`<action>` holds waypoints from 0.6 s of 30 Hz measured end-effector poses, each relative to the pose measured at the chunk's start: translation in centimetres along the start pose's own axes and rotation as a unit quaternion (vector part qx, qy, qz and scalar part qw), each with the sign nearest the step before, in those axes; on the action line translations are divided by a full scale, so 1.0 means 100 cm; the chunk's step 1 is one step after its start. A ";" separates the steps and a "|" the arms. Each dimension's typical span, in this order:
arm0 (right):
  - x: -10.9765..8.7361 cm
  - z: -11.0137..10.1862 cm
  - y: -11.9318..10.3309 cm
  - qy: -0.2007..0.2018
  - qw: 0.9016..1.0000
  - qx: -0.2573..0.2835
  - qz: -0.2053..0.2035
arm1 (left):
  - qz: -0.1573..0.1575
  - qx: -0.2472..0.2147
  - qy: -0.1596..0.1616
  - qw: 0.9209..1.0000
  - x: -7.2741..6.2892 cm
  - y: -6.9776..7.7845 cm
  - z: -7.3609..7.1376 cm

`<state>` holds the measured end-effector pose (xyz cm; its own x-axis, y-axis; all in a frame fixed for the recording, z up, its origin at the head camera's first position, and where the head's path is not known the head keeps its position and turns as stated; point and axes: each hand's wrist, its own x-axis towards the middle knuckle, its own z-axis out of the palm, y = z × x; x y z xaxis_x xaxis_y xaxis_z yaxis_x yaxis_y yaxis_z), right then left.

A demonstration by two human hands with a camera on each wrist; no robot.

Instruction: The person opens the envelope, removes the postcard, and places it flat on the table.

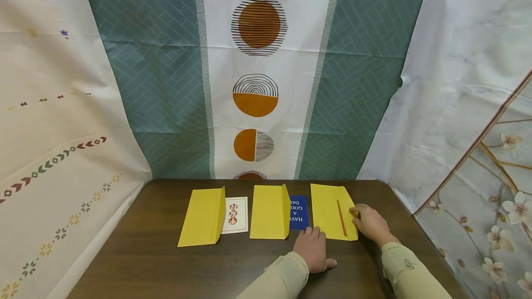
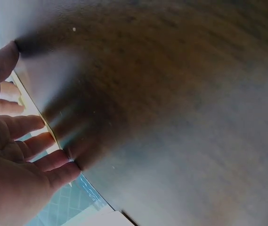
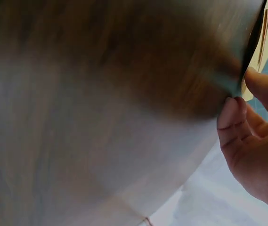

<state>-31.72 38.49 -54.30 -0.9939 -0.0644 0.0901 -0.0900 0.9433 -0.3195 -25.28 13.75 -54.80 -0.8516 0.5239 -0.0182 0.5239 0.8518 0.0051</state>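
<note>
The right yellow envelope (image 1: pixel 326 216) lies flat, with a narrow red strip (image 1: pixel 341 218) showing along the base of its right-hand flap. At that flap's outer edge my right hand (image 1: pixel 370 223) pinches the paper, thumb and fingertips close together in the right wrist view. My left hand (image 1: pixel 311 249) rests on the table with fingers spread, fingertips just below the blue card (image 1: pixel 299 212) and near the envelope's lower left corner. The blue card reads "HAVE A GOOD DAY", upside down from here. Its left part is hidden by the middle yellow envelope (image 1: pixel 268 213).
A third yellow envelope (image 1: pixel 199 218) lies at the left, its right flap lifted. Next to it is a white card (image 1: pixel 235 215) with red round designs. The brown wooden table (image 1: pixel 187 271) ends at patterned cloths hanging behind and at both sides.
</note>
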 end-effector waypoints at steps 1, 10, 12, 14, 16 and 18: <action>0.000 0.001 0.000 -0.002 1.000 0.013 0.003 | 0.000 0.000 0.000 1.000 -0.001 0.000 -0.001; -0.005 0.001 0.000 -0.011 0.994 0.104 0.020 | -0.005 -0.011 0.024 1.000 0.004 0.006 0.004; -0.008 -0.001 -0.003 -0.018 0.994 0.106 0.026 | -0.014 -0.015 0.036 0.999 0.004 0.007 0.004; -0.010 -0.002 -0.007 -0.026 0.993 0.106 0.033 | -0.027 -0.019 0.041 0.999 0.004 0.009 0.003; -0.011 -0.002 -0.009 -0.028 0.994 0.102 0.038 | -0.042 -0.025 0.044 0.998 0.003 0.009 0.002; -0.011 -0.001 -0.011 -0.030 0.994 0.103 0.038 | -0.059 -0.029 0.042 0.997 0.003 0.009 0.001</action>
<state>-30.50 37.59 -53.93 -0.9998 -0.0197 0.0043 -0.0191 0.8604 -0.5092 -25.01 14.66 -54.89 -0.9066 0.4173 0.0626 0.4210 0.9047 0.0659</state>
